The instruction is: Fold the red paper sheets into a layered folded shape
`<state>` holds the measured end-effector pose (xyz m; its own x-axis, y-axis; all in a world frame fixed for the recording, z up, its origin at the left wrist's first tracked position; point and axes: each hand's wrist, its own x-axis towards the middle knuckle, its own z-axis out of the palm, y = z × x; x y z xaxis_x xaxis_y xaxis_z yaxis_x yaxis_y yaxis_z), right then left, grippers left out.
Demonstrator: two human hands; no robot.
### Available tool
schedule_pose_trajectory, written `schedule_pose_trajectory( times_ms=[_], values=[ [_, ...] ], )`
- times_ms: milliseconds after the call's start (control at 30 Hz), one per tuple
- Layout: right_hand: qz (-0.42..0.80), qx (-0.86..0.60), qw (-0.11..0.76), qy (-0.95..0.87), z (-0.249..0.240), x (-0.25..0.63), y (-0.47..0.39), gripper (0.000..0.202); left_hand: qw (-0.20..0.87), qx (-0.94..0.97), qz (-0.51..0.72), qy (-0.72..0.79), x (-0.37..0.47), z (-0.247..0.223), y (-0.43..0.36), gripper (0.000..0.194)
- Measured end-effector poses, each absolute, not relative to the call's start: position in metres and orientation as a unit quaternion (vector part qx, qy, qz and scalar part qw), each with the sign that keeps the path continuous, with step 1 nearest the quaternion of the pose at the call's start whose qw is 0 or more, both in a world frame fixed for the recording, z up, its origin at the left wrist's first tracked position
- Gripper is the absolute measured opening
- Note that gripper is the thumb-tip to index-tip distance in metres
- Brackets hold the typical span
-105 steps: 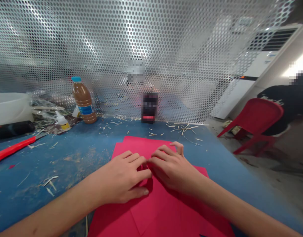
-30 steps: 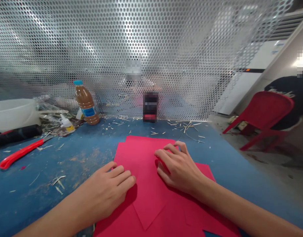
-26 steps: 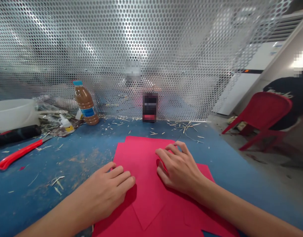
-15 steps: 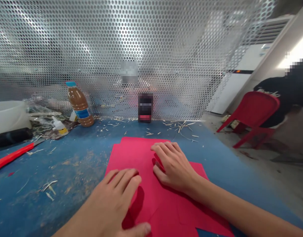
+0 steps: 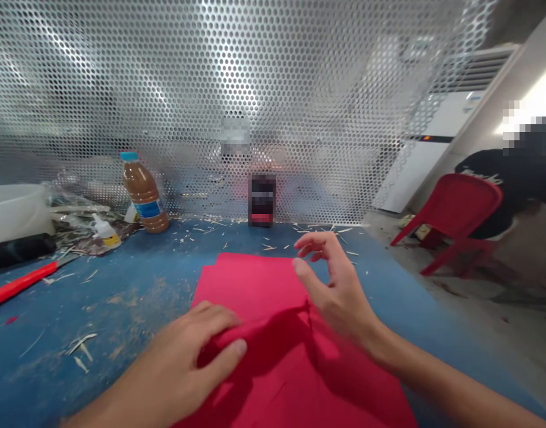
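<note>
Red paper lies on the blue table, with a flap of it lifted and curved upward across the middle. At the flap's left side, my left hand has its thumb and fingers closed around the paper's edge. Above the right part of the paper hovers my right hand, its fingers curled but apart from the thumb, holding nothing. The flap and its shadow hide part of the layers beneath.
A bottle of brown liquid, a small glue bottle, a red-handled cutter and a white tub stand or lie left. A dark box leans near the perforated metal panel. A person sits on a red chair.
A flap of the red paper has risen, with my left hand now gripping its edge. My right hand has lifted off the paper and turned thumb-side toward me.
</note>
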<state>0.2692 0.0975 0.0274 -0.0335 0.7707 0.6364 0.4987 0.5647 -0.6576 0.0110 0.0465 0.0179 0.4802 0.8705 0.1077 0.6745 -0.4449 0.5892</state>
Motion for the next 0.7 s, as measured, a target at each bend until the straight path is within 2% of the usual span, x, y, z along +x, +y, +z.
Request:
schedule_pose_trajectory(
  times_ms=[67,133,167,233,333,433,533,633,700],
  values=[
    [0.147,-0.450,0.564,-0.677,0.031,0.270,0.098,0.009,0.352,0.726,0.271,0.525,0.007,0.015,0.054,0.040],
    [0.113,-0.438,0.588,-0.671,0.034,0.269,0.095,0.006,0.477,0.587,0.337,0.561,0.003,0.013,0.061,0.048],
    [0.089,-0.431,0.577,-0.688,0.036,0.268,0.093,0.005,0.532,0.519,0.363,0.562,0.001,0.014,0.064,0.049],
    [0.063,-0.434,0.493,-0.751,0.038,0.266,0.088,0.006,0.597,0.431,0.404,0.542,-0.002,0.016,0.069,0.047],
    [0.129,-0.482,0.344,-0.796,0.037,0.263,0.086,0.026,0.598,0.405,0.449,0.526,-0.005,0.022,0.072,0.042],
    [0.287,-0.498,0.338,-0.745,0.032,0.267,0.092,0.040,0.587,0.375,0.501,0.514,-0.003,0.030,0.071,0.036],
    [0.399,-0.459,0.335,-0.720,0.032,0.277,0.102,0.030,0.588,0.343,0.530,0.506,0.000,0.036,0.068,0.030],
    [0.415,-0.437,0.312,-0.735,0.041,0.288,0.110,0.020,0.590,0.335,0.544,0.494,-0.003,0.042,0.069,0.034],
    [0.409,-0.427,0.291,-0.752,0.046,0.292,0.113,0.013,0.554,0.366,0.587,0.463,-0.010,0.046,0.073,0.041]
  ],
)
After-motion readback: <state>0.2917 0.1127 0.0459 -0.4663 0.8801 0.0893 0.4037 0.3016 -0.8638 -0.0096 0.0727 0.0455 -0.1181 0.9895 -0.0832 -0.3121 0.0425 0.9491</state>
